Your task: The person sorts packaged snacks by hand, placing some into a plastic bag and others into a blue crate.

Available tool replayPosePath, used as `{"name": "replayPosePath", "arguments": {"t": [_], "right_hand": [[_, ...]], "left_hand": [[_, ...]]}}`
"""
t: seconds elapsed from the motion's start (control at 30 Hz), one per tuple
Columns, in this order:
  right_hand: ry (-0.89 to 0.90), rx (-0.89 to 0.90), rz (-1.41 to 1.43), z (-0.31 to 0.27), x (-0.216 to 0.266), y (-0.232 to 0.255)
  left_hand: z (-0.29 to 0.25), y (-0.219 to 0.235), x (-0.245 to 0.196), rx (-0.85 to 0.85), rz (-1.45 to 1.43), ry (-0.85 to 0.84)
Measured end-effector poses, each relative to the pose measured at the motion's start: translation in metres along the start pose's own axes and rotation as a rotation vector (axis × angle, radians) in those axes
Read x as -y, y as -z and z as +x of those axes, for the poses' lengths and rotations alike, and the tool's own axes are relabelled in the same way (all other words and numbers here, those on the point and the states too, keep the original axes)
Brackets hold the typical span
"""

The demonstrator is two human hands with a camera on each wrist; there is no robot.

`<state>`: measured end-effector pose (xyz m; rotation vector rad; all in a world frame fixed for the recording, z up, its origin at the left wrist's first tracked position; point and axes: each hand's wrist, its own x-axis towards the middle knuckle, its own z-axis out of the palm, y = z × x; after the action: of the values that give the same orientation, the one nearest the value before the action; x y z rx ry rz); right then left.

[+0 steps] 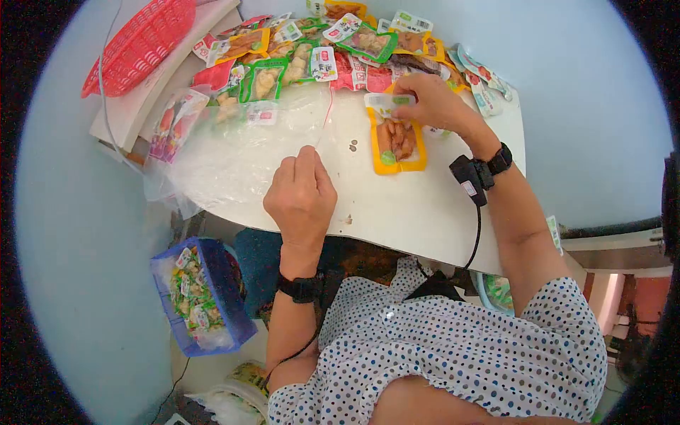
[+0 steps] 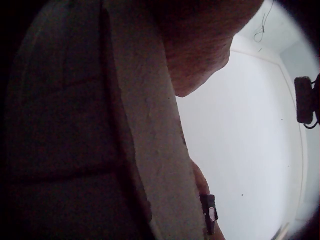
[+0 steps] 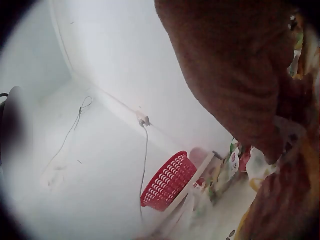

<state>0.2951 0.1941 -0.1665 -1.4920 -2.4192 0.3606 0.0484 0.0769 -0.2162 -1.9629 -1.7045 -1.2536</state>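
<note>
In the head view my right hand [image 1: 435, 106] pinches the top end of a yellow-edged snack packet [image 1: 398, 140] with brown food behind its clear window. The packet lies over the white table, its lower end toward me. My left hand [image 1: 301, 191] is at the table's front part, fingers curled and bunched. A thin red-and-clear edge of the clear plastic bag [image 1: 234, 156] runs to its fingertips. The bag lies spread to the left. The left wrist view shows the table's edge and a dark part of the hand [image 2: 200, 60]. In the right wrist view the right hand [image 3: 235, 75] covers much of the packet.
A heap of green, red and yellow snack packets [image 1: 297, 60] fills the table's back. A red basket [image 1: 142, 46] stands on a ledge at back left. Below the left edge, a blue crate [image 1: 244, 329] holds more packets. Several small dark spots mark the white table [image 1: 340, 191].
</note>
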Motion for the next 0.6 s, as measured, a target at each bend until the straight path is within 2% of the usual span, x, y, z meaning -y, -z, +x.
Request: {"name": "replayPosePath", "arguments": {"t": [0.13,0.23,0.33,0.53,0.6], "right_hand": [[-0.021,-0.033,0.029,0.002,0.003,0.004],[-0.256,0.036,0.344,-0.005,0.023,0.022],[-0.283,0.17,0.402,-0.009,0.038,0.041],[-0.072,0.339,0.438,-0.011,0.016,0.031],[-0.087,0.445,0.474,-0.008,0.007,0.029]], "left_hand": [[0.0,0.002,-0.001,0.003,0.007,-0.003],[0.0,0.001,-0.001,-0.037,-0.03,0.013],[0.0,0.0,0.001,-0.045,-0.057,0.016],[-0.005,0.004,-0.001,-0.032,-0.028,0.084],[-0.009,0.007,-0.004,-0.019,-0.017,0.116]]}}
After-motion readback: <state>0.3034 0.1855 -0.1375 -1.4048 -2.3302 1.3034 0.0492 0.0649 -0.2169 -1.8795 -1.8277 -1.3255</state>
